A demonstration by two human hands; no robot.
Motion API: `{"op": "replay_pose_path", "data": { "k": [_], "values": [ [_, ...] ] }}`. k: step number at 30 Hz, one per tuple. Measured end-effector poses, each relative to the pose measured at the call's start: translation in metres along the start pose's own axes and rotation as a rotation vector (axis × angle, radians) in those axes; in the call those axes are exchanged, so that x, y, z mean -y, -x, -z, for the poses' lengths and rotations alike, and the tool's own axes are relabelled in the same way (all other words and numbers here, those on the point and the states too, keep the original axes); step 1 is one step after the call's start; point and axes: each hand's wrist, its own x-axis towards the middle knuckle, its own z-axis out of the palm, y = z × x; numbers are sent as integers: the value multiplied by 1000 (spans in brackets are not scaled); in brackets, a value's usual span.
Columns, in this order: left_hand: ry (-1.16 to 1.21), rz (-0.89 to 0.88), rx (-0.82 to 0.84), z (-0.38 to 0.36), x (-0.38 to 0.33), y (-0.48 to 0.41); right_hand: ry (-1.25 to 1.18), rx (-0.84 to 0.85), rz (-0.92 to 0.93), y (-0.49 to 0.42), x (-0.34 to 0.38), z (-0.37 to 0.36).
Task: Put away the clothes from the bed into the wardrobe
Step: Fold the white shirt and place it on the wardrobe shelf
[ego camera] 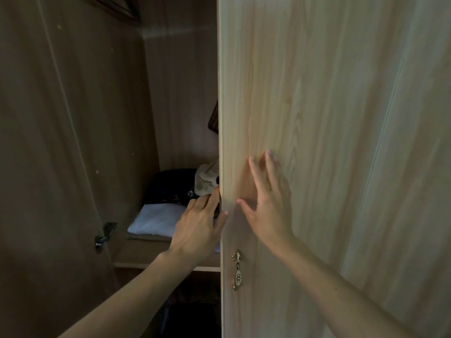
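The wardrobe's light wooden door [329, 118] fills the right half of the view. My left hand [200, 228] holds its free edge, thumb on the front face and fingers behind the edge. My right hand [266, 203] presses flat on the door's front, fingers spread and straight. Inside the wardrobe, on a shelf [146, 254], lie a folded white garment [156, 220], a dark garment [170, 186] behind it and a beige garment [207, 179] partly hidden by the door.
A brass handle [237, 270] hangs on the door below my hands. The other door [48, 167] stands open at the left, with a metal hinge [105, 235]. Dark items lie in the compartment below the shelf [190, 313].
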Motion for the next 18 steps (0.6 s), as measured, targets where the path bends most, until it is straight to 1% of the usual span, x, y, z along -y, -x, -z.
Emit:
{"op": "replay_pose_path", "data": {
  "k": [6, 13, 18],
  "values": [
    [68, -1, 11, -13, 13, -15, 64, -12, -28, -10, -1, -18],
    [89, -45, 6, -26, 34, -38, 161, 28, -58, -22, -2, -33],
    [96, -76, 51, -29, 48, -53, 209, 1, -93, -31, 1, -44]
  ]
}}
